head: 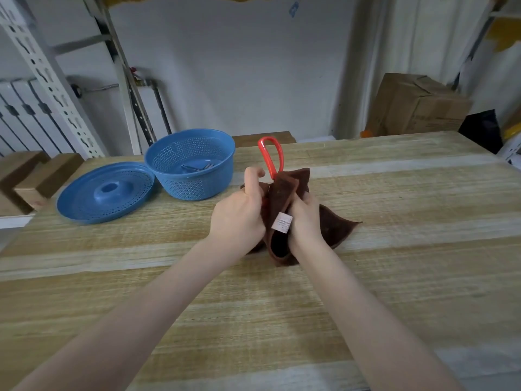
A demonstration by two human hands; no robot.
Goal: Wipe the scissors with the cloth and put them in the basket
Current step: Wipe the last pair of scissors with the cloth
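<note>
Near the middle of the wooden desk (253, 306), a little toward its far edge, both hands are closed around a dark brown cloth (283, 193) bundled over the scissors (270, 156). The left hand (239, 213) has its fingers curled into the left side of the bundle with the thumb raised. The right hand (306, 218) clasps the right side, and a small pale label on the cloth shows between the two hands. Only the red loop handle of the scissors is visible, standing up out of the top of the cloth and pointing toward the far edge. The blades are hidden inside the folds. One corner of the cloth trails out to the right and lies on the desk. Toward the far left corner stands a blue perforated basket (197, 190), upright, with some thin metal pieces lying in its bottom that are too small to identify. Its blue lid (84, 204) lies flat just left of it, touching or nearly touching the basket's wall. Beyond the desk's far right corner sits a brown cardboard box (417, 105).
</note>
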